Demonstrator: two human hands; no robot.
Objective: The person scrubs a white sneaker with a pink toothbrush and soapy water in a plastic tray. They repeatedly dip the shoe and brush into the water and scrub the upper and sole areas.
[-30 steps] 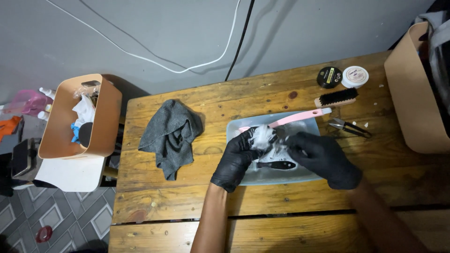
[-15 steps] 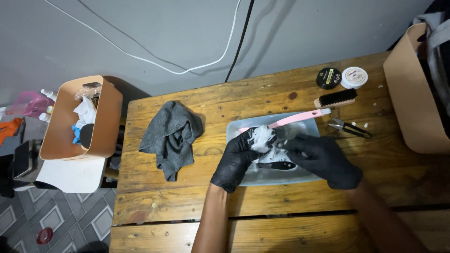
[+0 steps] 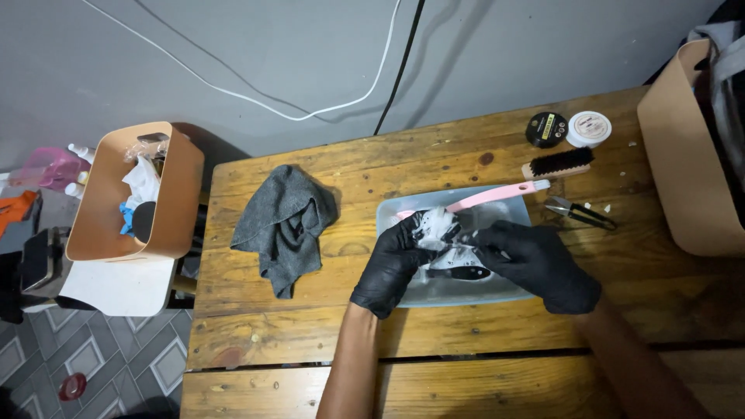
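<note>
Both my hands wear black gloves and meet over a pale blue tray (image 3: 508, 292) on the wooden table (image 3: 434, 349). My left hand (image 3: 392, 264) grips a crumpled white wipe (image 3: 436, 226) stained black. My right hand (image 3: 535, 264) holds a small dark item against the wipe; what it is I cannot tell. Under the hands a black-handled tool (image 3: 458, 272) lies in the tray. A pink-handled brush (image 3: 497, 195) rests across the tray's far rim.
A grey cloth (image 3: 283, 225) lies left of the tray. At the back right are a black brush (image 3: 560, 164), a black tin (image 3: 545, 129), a white tin (image 3: 589, 128) and small clippers (image 3: 580, 212). Tan bins stand at the left (image 3: 167, 202) and right (image 3: 683, 155).
My hands stay over the tray, shifting only slightly as they work the wipe. Nothing else on the table has moved.
</note>
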